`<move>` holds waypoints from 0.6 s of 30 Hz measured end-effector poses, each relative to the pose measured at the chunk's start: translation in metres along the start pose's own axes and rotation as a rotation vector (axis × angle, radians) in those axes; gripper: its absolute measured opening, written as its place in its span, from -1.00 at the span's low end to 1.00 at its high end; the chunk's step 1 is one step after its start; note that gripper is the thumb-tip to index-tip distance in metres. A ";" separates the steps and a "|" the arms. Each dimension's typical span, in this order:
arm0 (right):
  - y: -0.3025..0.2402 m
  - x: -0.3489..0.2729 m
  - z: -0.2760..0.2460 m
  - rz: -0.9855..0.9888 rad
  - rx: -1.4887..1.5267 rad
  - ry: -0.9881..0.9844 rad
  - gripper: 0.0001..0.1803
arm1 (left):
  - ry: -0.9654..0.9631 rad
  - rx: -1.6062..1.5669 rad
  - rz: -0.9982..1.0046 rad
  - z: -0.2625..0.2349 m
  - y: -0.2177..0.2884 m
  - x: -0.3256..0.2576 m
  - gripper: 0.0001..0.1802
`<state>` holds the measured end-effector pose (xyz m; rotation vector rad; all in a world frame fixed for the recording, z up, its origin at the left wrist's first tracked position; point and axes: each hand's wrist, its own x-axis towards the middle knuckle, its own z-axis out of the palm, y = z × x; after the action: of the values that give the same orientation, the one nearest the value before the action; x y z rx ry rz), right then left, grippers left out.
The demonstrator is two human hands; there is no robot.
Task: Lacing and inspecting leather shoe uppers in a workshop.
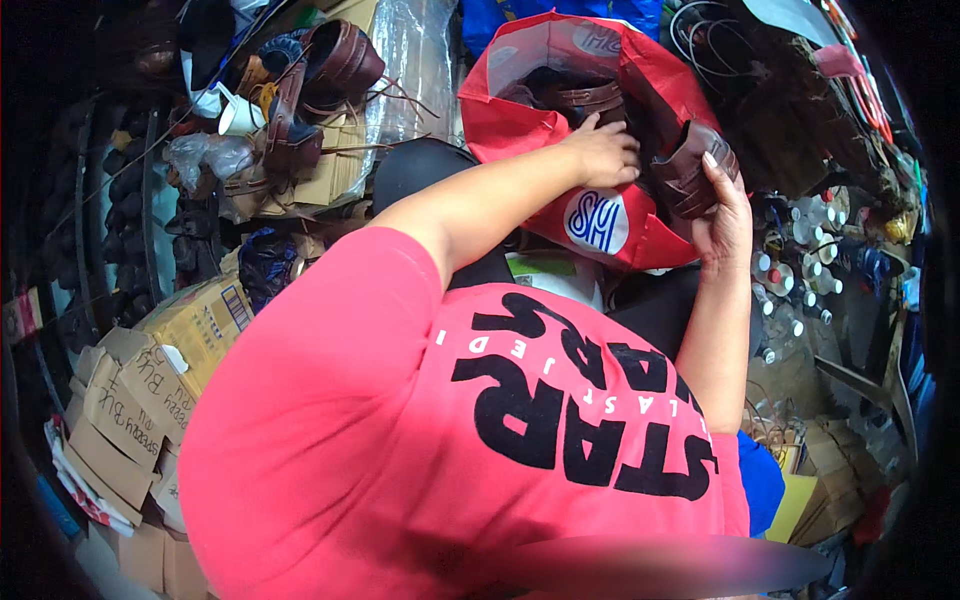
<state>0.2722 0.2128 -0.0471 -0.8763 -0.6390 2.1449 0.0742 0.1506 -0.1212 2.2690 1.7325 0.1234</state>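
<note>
A large red shopping bag (560, 215) with a round white and blue print stands in front of me, its mouth wide. Brown leather shoes (585, 100) lie inside it; deeper contents are dark. My left hand (605, 152) is over the near rim of the bag, its fingers apart, close beside the shoes inside. Between the thumb and fingers of my right hand (726, 205) is a dark brown leather shoe (690, 170), gripped at the bag's right side. The fingers behind this shoe are partly hidden.
At the upper left are more brown shoes (340, 65), a white cup (240, 115) and a clear plastic-wrapped bundle (410, 70). Cardboard boxes (125, 420) pile up at the left. Several bottles (800, 260) stand at the right, and a blue bag (560, 12) lies beyond the red one.
</note>
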 end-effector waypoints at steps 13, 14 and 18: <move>0.002 0.007 0.010 0.008 0.018 0.060 -0.60 | -0.766 -0.026 -0.462 0.070 -0.005 -0.064 -0.62; 0.003 0.007 0.018 0.006 0.023 0.051 -0.61 | -0.512 -0.092 -0.622 0.090 -0.023 -0.071 -0.63; 0.004 0.006 0.003 -0.004 -0.007 0.103 -0.62 | -0.816 -0.304 -0.826 0.069 -0.036 -0.053 -0.48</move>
<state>0.2646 0.2146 -0.0502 -0.9813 -0.5955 2.0797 0.0426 0.0970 -0.1920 1.0058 1.8094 -0.5759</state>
